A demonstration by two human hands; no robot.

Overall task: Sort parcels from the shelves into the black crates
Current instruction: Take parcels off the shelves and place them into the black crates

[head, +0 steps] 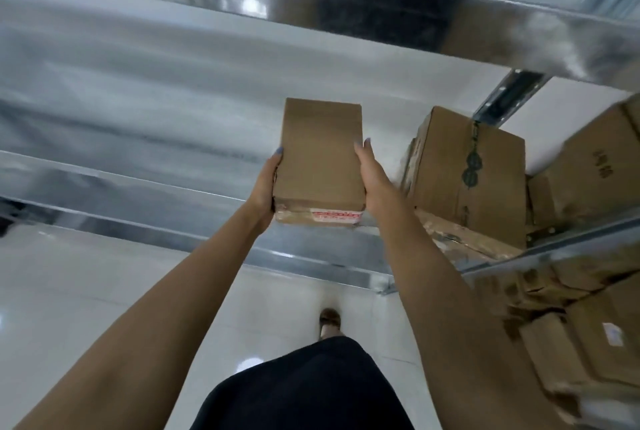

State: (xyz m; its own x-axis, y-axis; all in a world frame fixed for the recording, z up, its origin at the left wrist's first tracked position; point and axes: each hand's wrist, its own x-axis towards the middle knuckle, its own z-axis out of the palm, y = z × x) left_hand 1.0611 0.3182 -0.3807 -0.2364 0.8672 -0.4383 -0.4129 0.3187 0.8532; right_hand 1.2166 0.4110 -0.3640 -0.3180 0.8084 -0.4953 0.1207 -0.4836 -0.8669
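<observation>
A small brown cardboard parcel [320, 155] with red-and-white tape on its near end is held up in front of the metal shelf. My left hand [265, 187] grips its left side, thumb on the upper face. My right hand [375, 180] grips its right side, fingers hidden behind the box. The parcel sits over the front edge of the shelf [207, 232]. No black crate is in view.
Larger cardboard boxes [471, 169] stand on the shelf just right of the parcel, more [588, 332] are stacked on the level below at right. A shiny shelf underside [346, 10] spans overhead. White tiled floor [86, 291] and one shoe [330, 320] lie below.
</observation>
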